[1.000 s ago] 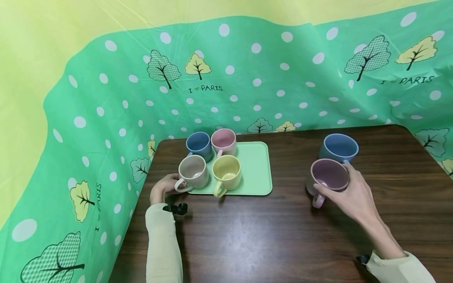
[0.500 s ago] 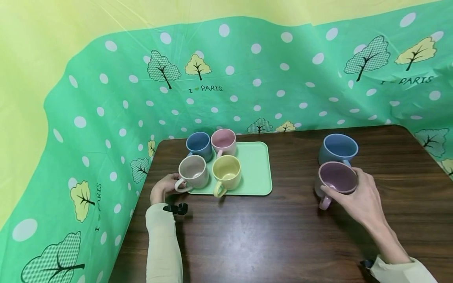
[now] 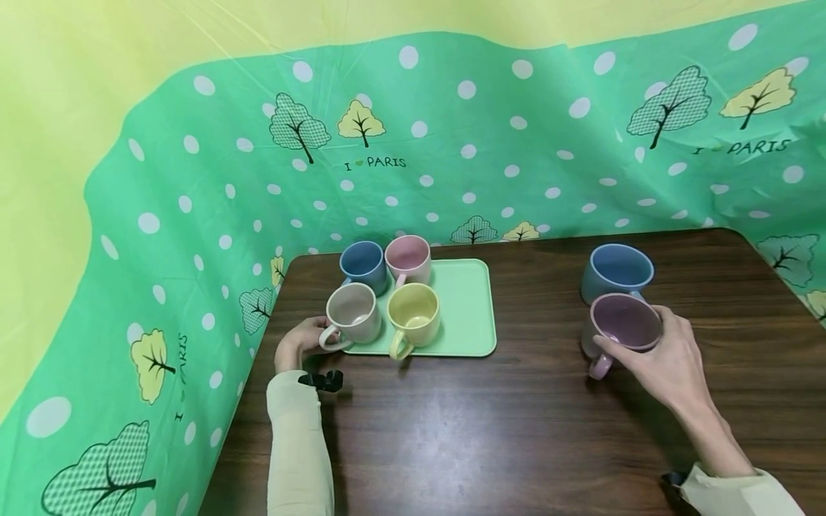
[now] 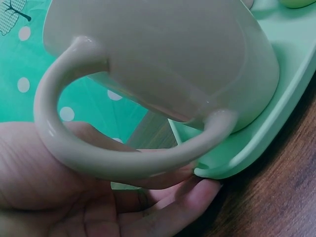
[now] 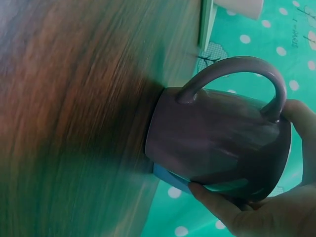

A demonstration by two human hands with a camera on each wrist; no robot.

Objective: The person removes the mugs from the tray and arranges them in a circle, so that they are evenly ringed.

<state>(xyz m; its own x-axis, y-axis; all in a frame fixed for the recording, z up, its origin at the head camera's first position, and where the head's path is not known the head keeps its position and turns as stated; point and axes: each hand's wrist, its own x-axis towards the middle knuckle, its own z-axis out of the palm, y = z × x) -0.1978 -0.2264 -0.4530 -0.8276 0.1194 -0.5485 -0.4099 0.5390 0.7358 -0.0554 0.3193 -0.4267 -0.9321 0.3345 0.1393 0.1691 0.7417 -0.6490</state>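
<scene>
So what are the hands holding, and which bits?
The right hand holds the purple mug round the upper part of its body. The left hand pinches the green tray at one corner.

you've got a fabric backdrop [image 3: 445, 168] behind the table and down your left side, green with white dots. upper band [image 3: 413, 18] is plain pale yellow, wavy border where it meets the green. print repeats: checked trees [image 3: 300, 125], yellow trees [image 3: 361, 120], "paris" lettering [image 3: 387, 163]. you can see creases in the cloth, worst at far right. your table [image 3: 529, 437] is dark brown with visible wood grain, far corners rounded, far edge close to the cloth. you get a soft pale glare patch [image 3: 445, 426] on the tabletop, near middle.
</scene>
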